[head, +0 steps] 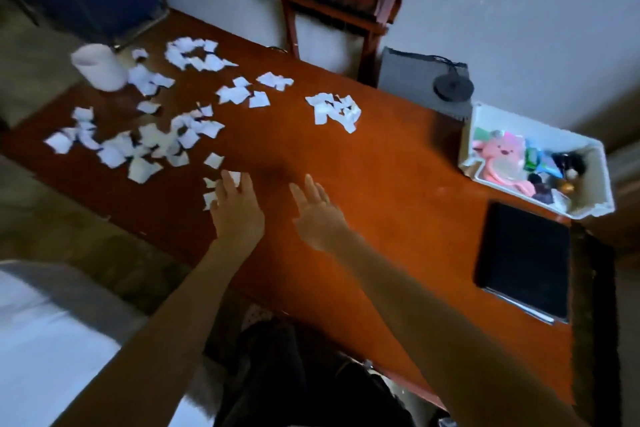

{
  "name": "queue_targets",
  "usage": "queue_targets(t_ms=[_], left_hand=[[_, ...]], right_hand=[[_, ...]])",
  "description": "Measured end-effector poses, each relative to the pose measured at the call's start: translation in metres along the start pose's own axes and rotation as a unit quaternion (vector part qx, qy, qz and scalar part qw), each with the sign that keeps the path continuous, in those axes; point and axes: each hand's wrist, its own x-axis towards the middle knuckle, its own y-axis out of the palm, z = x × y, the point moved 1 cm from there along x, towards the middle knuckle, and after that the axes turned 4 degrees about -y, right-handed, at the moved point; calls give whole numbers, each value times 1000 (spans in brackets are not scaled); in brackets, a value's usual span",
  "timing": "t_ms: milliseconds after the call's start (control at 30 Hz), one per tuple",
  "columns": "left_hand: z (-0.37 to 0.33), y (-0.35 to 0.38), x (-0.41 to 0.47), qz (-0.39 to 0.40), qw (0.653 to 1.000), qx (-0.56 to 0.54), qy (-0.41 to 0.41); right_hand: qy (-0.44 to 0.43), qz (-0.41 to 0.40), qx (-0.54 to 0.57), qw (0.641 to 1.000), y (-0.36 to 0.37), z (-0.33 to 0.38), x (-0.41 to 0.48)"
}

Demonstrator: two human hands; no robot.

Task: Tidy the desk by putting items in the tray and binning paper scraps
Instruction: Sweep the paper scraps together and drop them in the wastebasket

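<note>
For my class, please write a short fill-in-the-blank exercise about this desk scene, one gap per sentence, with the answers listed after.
1. The torn paper scraps lie scattered on the ____ half of the desk.
2. The toys sit inside a ____ tray.
3. Both hands, left hand and right hand, are open and hold ____.
4. The pale cup stands beside the ____.

Answers: left; white; nothing; scraps

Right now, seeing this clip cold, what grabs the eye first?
White paper scraps litter the far left half of the red-brown desk, beside a pale cup. Both hands, left and right, reach open over the desk's middle, the left at the nearest scraps. At the right edge a white tray already holds small items, including a pink toy, with a dark tablet just nearer.
</note>
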Motion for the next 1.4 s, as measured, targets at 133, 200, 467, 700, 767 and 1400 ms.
queue_targets(t_ms=[133, 200, 467, 700, 767, 1400], left_hand=[[64, 9, 57, -22, 997, 22, -70], [93, 11, 87, -20, 996, 31, -81], [176, 12, 211, 8, 996, 27, -80], [195, 18, 269, 17, 999, 35, -36], [191, 24, 274, 25, 999, 36, -25], [61, 121, 152, -85, 972, 24, 217]], right_hand=[[-24, -17, -24, 999, 31, 46, 68], [-34, -16, -48, 998, 47, 67, 104], [-24, 1, -101, 995, 48, 105, 233], [-54, -14, -61, 997, 23, 110, 290], [-61, 11, -67, 996, 24, 111, 302], [158, -67, -162, 972, 63, -19, 124]])
